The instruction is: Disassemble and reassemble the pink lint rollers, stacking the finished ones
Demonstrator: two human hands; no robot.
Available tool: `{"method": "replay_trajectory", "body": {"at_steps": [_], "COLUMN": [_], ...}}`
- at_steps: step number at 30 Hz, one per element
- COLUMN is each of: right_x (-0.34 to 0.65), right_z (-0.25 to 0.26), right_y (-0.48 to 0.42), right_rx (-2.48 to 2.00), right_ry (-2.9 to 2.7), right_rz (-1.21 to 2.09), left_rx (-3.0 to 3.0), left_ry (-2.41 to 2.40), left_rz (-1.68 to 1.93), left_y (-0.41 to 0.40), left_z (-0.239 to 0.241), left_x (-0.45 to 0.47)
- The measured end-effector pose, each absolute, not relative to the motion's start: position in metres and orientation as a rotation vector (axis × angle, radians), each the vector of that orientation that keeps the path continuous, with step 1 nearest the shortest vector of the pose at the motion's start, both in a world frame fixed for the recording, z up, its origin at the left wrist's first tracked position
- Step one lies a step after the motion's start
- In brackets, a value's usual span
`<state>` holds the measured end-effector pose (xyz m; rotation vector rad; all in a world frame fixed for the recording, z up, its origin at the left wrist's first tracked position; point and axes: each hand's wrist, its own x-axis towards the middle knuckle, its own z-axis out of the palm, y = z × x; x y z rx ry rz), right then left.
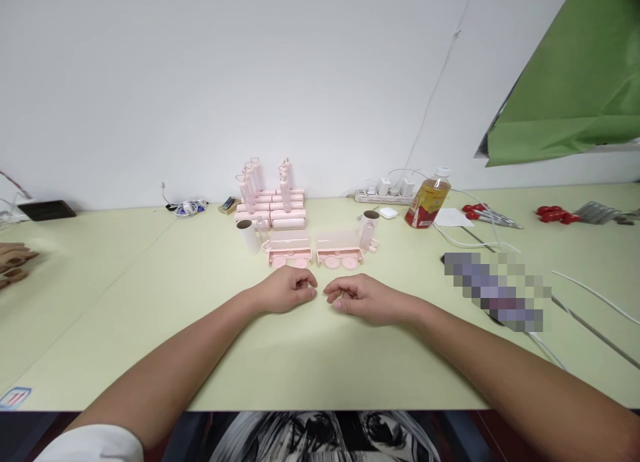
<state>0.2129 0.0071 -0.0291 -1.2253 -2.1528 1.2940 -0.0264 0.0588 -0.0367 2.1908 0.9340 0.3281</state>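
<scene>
My left hand (287, 290) rests on the pale green table with its fingers loosely curled, a gap between thumb and forefinger and nothing seen in it. Facing it, a little apart, my right hand (369, 299) lies in the same way, also holding nothing visible. Just beyond the hands stand two opened pink cases, a left case (290, 254) and a right case (340, 254), each with a raised clear lid and round pink parts along the front. A white tube (247, 237) stands upright at the left, another tube (369, 226) at the right, with small clear pieces beside them.
Behind are stacked pink cases (287, 220) and upright clear pieces with heart-shaped loops (285, 185). To the right are a power strip (384, 197), a drink bottle (429, 201), red-handled pliers (493, 215), cables and a blurred-out object (493, 292). A dark phone-like device (47, 210) lies far left.
</scene>
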Motion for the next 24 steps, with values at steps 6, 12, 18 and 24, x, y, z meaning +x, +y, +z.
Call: {"method": "replay_trajectory", "body": {"at_steps": [6,12,18,24], "right_x": [0.2130,0.2130,0.2138,0.2155], "right_z": [-0.0304,-0.0330,-0.0276,-0.0297], "right_y": [0.0078,0.0086,0.0075,0.0096], "right_rx": [-1.213,-1.180,-1.293,-1.287], "right_ry": [-2.159,-2.126,-2.205,-2.199], "right_rz": [1.290,1.311,0.873,1.006], "left_rx": [2.190,2.194,2.208,2.188], "left_ry": [0.925,0.933,0.946,0.932], "left_rz": [0.324,0.322,0.321,0.321], "left_y": [0.0586,0.0582,0.0589,0.0586], "left_z": [-0.0368,-0.0363,-0.0358,-0.0361], "left_x": [-0.0268,-0.0267,-0.0260,-0.0267]}}
